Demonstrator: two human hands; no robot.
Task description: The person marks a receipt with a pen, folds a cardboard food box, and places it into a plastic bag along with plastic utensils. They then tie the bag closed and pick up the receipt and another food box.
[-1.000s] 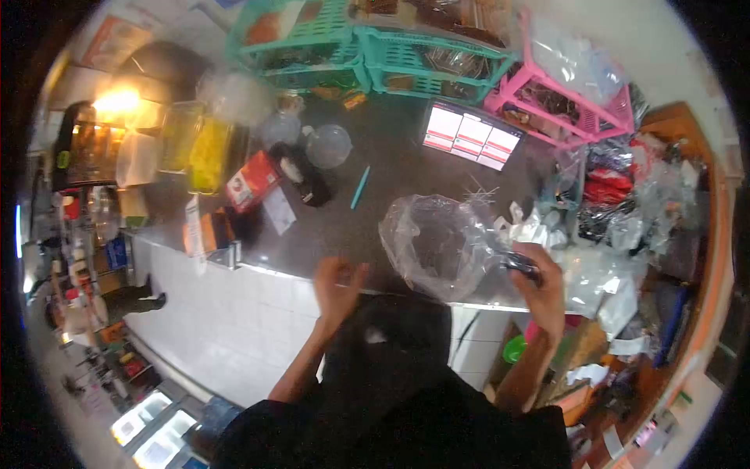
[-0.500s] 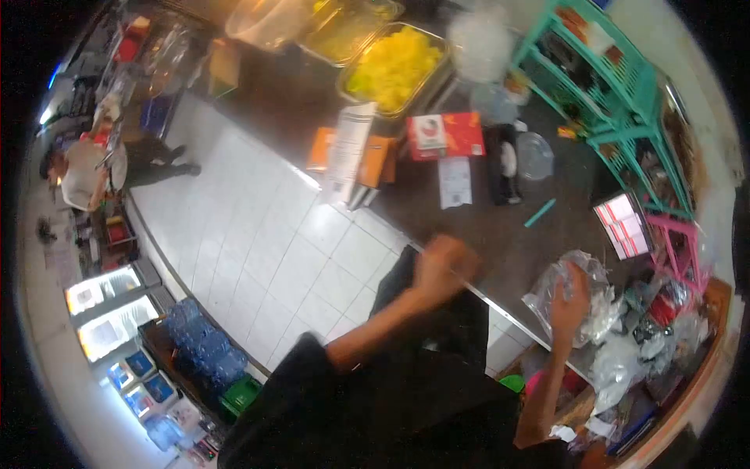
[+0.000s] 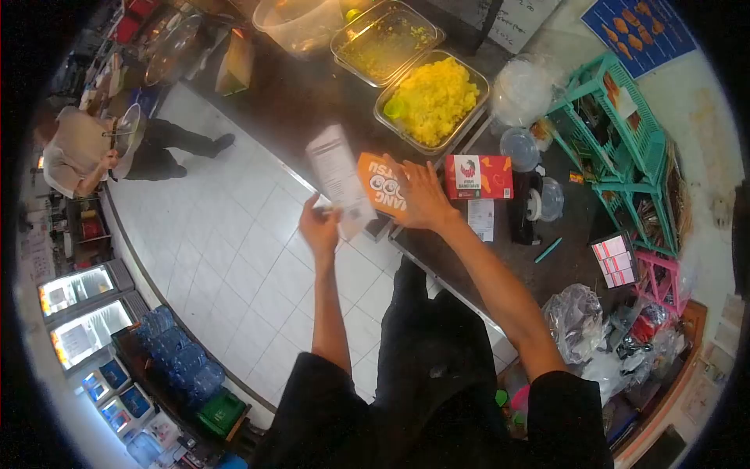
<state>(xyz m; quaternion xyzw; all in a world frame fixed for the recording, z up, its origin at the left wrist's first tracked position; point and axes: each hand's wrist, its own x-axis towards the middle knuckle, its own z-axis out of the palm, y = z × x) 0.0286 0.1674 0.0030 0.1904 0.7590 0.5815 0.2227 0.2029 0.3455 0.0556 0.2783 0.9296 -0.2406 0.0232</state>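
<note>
My left hand (image 3: 319, 228) pinches the lower edge of a long printed paper slip (image 3: 341, 173), which hangs tilted and a little blurred past the counter's edge. My right hand (image 3: 426, 195) lies over the right side of an orange box (image 3: 378, 184) with white lettering, its fingers over the box's top; its thumb is hard to see. Right of that hand is a red printed box (image 3: 478, 177), with a small white receipt (image 3: 480, 220) below it. A metal tray of yellow food (image 3: 434, 102) stands just beyond.
A second metal tray (image 3: 383, 47) and a clear tub (image 3: 297, 23) stand at the back. To the right are a black device (image 3: 526, 211), a teal pen (image 3: 548, 250), green racks (image 3: 613, 117) and plastic bags (image 3: 576, 316). Another person (image 3: 94, 148) stands across the tiled floor.
My left hand has moved left and lifted the paper slip off the orange box. My right hand has left the plastic bags and come over to the orange box.
</note>
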